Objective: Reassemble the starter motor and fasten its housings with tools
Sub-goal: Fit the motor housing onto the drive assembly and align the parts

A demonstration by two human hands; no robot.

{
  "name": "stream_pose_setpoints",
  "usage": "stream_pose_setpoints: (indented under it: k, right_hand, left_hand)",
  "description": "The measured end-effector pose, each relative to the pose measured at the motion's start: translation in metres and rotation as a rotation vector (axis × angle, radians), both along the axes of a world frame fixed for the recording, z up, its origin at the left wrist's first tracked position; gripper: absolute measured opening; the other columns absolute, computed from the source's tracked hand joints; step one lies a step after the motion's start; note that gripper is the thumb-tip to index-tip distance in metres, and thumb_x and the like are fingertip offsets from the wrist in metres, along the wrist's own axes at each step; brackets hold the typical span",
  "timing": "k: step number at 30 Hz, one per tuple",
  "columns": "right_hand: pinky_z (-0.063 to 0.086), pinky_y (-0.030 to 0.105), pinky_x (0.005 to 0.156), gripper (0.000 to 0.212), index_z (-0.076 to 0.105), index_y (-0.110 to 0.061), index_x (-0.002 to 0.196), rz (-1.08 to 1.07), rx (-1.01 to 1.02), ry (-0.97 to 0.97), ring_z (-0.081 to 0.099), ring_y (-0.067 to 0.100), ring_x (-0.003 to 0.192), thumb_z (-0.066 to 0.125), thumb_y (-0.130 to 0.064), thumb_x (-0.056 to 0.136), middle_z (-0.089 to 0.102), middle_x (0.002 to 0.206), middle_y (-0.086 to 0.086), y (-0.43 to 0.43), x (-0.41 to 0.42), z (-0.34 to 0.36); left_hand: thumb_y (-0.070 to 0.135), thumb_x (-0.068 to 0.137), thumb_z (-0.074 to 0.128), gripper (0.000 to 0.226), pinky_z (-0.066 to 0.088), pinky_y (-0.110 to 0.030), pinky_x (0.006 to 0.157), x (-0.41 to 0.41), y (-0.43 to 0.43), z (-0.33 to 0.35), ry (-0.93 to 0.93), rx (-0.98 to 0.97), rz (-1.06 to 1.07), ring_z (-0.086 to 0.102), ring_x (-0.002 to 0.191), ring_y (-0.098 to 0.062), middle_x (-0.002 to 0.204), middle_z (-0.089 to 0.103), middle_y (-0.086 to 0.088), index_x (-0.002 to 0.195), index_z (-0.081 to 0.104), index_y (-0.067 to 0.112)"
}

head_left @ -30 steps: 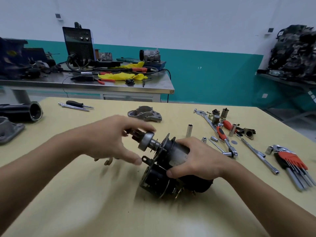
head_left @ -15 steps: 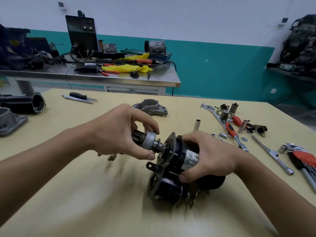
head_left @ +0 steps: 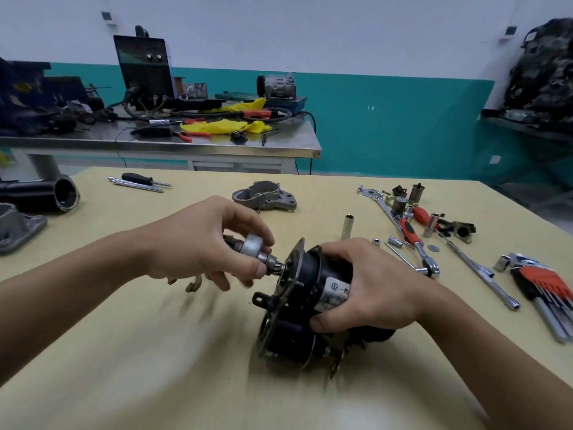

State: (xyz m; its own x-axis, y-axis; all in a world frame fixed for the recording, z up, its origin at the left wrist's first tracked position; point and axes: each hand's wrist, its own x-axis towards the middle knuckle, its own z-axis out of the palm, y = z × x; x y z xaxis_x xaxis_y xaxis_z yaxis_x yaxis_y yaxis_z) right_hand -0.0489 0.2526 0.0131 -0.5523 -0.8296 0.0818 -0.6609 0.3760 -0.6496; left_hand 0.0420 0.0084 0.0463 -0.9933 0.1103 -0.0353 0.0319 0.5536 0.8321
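The left grip [head_left: 201, 243] pinches the drive gear [head_left: 252, 247] between its thumb and fingertips. Its other fingers curl loosely just below. The drive gear is a small silver and dark part. It sits on the thin shaft that sticks out of the starter motor [head_left: 307, 271].

The right grip [head_left: 372, 283] is wrapped round the black body of the starter motor. Its fingers go over the top and its thumb goes underneath, right by the white label. The starter motor lies on its side on the yellow counter [head_left: 139, 352], between the two grips. Its flat metal plate faces the left grip. Its lower round part rests on the counter just below the right grip.

Under the left grip, a small bent metal piece [head_left: 193, 286] lies on the counter. It is too blurry to see well. Past the left grip, farther away, sits a grey housing [head_left: 263, 195]. Well off to the left of the left grip lie a black tube housing [head_left: 46, 193] and a grey casting [head_left: 18, 228], near each other. A black screwdriver [head_left: 138, 177] lies far beyond that grip.

Just past the right grip, a silver socket [head_left: 347, 226] stands upright. To the right of the right grip lies a ratchet [head_left: 414, 240] with a red handle, close to the knuckles. Farther right lie a long bar [head_left: 477, 268] and a bunch of hex keys [head_left: 541, 283] in a red holder.
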Motion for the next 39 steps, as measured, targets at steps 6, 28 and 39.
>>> stream_pose_setpoints:
  k: [6,28,39]
  right_hand:
    - [0.056,0.047,0.064,0.049,0.062,-0.024,0.093,-0.014,0.025,0.091,0.068,0.016,0.070,0.087,-0.046,0.057,0.069,0.082,-0.002,0.003,0.009,0.003]
    - [0.057,0.045,0.064,0.049,0.065,-0.022,0.094,0.020,0.002,0.100,0.069,0.020,0.072,0.089,-0.042,0.056,0.070,0.083,-0.001,0.008,0.018,0.008]
    - [0.058,0.039,0.068,0.058,0.065,-0.031,0.108,-0.011,-0.059,0.232,0.068,0.013,0.076,0.084,-0.049,0.056,0.071,0.087,-0.008,-0.001,0.030,0.003]
  left_hand:
    - [0.044,0.060,0.081,0.041,0.041,-0.022,0.036,0.005,0.005,0.008,-0.198,0.124,0.096,0.062,0.046,-0.024,0.078,0.075,-0.013,0.093,0.077,0.020]
    - [0.035,0.062,0.087,0.031,0.053,-0.022,0.050,0.042,0.033,0.019,0.200,-0.148,-0.009,0.064,0.054,-0.010,0.075,0.074,0.003,0.090,0.076,0.027]
    - [0.044,0.061,0.085,0.036,0.052,-0.024,0.045,0.044,0.030,0.023,0.154,-0.174,-0.002,0.062,0.052,-0.010,0.077,0.075,0.003,0.094,0.077,0.035]
